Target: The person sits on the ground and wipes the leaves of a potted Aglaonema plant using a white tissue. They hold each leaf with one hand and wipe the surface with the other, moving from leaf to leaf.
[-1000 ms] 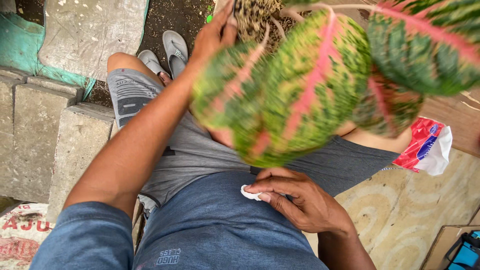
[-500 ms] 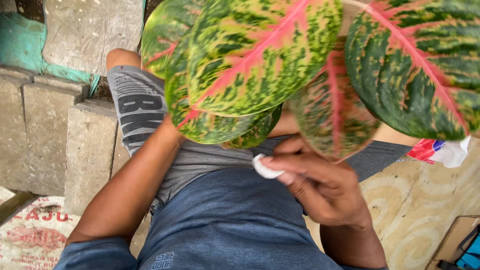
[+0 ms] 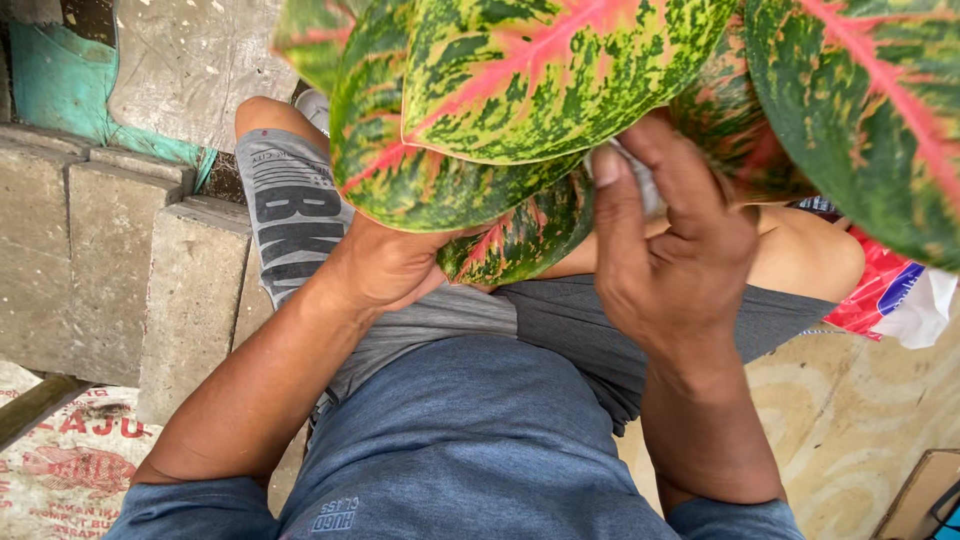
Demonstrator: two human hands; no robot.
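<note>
A plant with broad green leaves (image 3: 520, 80), speckled yellow and veined pink, fills the top of the head view. My left hand (image 3: 385, 265) reaches under the leaves above my lap; its fingers are hidden by them, so what it grips cannot be seen. My right hand (image 3: 670, 250) is raised to the leaves with a small white wad (image 3: 640, 180) pinched between thumb and fingers, pressed against the underside of a leaf. I sit in grey shorts (image 3: 300, 215) and a blue shirt.
Concrete blocks (image 3: 120, 250) lie to the left, with a teal sheet (image 3: 60, 90) behind them. A printed sack (image 3: 60, 470) is at bottom left. A red, white and blue plastic bag (image 3: 890, 295) rests on the plywood board (image 3: 860, 420) at right.
The plant has come closer and lower over my lap. My right hand rose from my lap with the white wad up to a leaf. My left hand slid under the leaves.
</note>
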